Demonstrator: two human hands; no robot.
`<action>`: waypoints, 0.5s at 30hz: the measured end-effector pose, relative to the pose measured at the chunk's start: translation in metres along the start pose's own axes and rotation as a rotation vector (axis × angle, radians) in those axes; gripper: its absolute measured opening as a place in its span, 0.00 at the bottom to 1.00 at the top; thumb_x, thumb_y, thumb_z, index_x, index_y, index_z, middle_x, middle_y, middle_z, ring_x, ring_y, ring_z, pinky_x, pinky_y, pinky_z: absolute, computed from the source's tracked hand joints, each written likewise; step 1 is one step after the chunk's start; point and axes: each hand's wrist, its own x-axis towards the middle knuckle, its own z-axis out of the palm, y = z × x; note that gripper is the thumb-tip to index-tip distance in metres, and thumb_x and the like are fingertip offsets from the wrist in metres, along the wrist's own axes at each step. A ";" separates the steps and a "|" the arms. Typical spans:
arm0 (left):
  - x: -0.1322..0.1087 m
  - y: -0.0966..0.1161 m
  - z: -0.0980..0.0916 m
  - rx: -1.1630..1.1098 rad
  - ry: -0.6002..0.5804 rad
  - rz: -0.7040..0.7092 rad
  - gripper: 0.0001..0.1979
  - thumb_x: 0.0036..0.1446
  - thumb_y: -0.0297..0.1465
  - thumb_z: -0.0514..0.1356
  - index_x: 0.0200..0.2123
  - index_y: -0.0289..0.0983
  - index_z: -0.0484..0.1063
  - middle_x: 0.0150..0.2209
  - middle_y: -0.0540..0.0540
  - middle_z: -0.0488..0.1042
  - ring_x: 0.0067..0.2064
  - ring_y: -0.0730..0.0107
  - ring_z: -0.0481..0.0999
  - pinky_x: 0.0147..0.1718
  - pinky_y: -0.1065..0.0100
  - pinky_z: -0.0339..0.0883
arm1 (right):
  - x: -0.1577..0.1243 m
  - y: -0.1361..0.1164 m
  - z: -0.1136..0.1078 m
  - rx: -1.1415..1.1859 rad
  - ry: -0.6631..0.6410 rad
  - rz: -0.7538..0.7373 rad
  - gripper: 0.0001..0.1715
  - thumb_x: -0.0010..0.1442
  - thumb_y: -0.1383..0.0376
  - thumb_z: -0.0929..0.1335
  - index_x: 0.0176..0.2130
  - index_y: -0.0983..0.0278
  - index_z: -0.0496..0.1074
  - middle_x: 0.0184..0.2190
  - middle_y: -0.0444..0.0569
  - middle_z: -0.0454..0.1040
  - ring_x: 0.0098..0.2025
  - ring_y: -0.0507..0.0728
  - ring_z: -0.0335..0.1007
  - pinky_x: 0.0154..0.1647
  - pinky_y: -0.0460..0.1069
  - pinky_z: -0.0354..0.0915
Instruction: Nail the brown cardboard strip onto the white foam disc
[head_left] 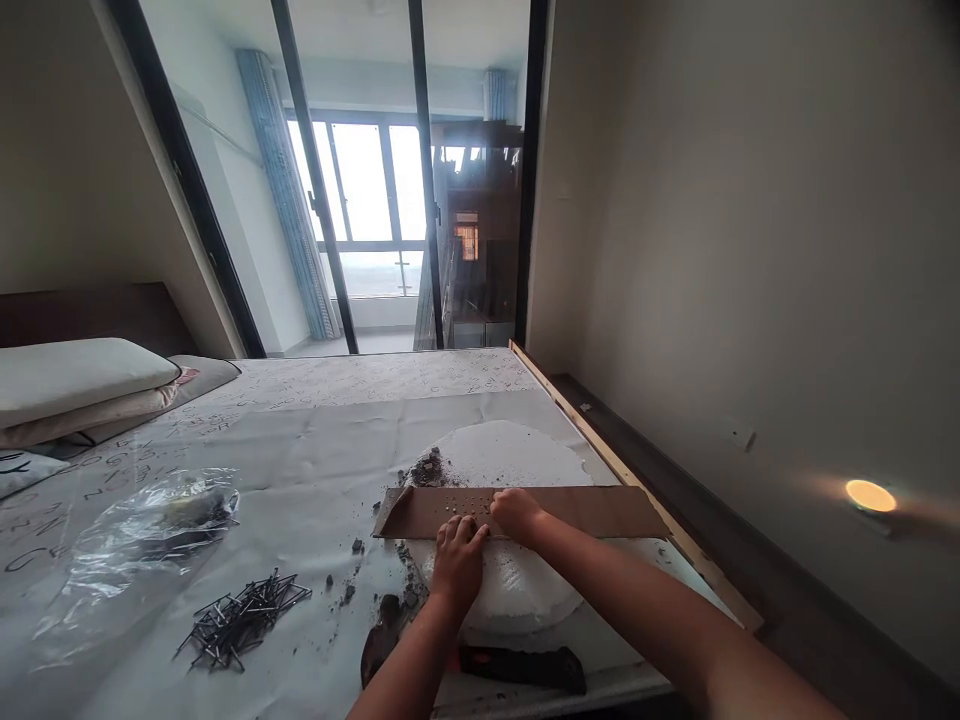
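A brown cardboard-like strip (585, 508) with a folded left end lies across a round white foam-like slab (517, 590). Small pale dots, perhaps nail heads, are scattered over the strip's left half. My left hand (459, 560) rests with its fingers laid out on the strip's near edge, thumb toward the right. Close beside it, my right hand (516, 515) is closed in a pinch against the strip; what it pinches is hidden. Below my hands lies a hammer (525, 668), its black handle to the right and its head partly behind my left forearm.
Loose nails (241, 618) are heaped at the left, near a crumpled clear plastic bag (161, 530). Dark grey crumbs (429, 468) lie around the slab. A wooden edge rail (600, 440) borders the bed on the right. A pillow (82, 378) sits far left.
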 end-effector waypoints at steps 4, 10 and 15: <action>0.000 0.001 -0.004 0.006 -0.008 -0.002 0.16 0.51 0.24 0.55 0.43 0.44 0.70 0.45 0.45 0.68 0.49 0.59 0.63 0.49 0.57 0.56 | 0.000 -0.003 -0.009 0.027 -0.042 0.028 0.10 0.58 0.65 0.65 0.38 0.69 0.70 0.39 0.49 0.72 0.42 0.55 0.68 0.41 0.54 0.67; 0.000 0.002 -0.008 0.019 -0.001 -0.024 0.16 0.52 0.24 0.53 0.43 0.45 0.70 0.45 0.45 0.68 0.49 0.59 0.63 0.49 0.56 0.56 | 0.008 0.000 -0.023 0.052 -0.116 0.061 0.12 0.57 0.62 0.65 0.39 0.68 0.70 0.41 0.50 0.72 0.42 0.55 0.68 0.41 0.54 0.67; -0.002 -0.003 0.000 0.031 0.020 -0.024 0.16 0.51 0.24 0.54 0.42 0.45 0.71 0.45 0.46 0.69 0.49 0.59 0.64 0.47 0.57 0.57 | 0.028 0.003 -0.025 0.090 -0.127 0.057 0.15 0.55 0.56 0.67 0.34 0.67 0.71 0.36 0.48 0.74 0.39 0.54 0.70 0.40 0.53 0.67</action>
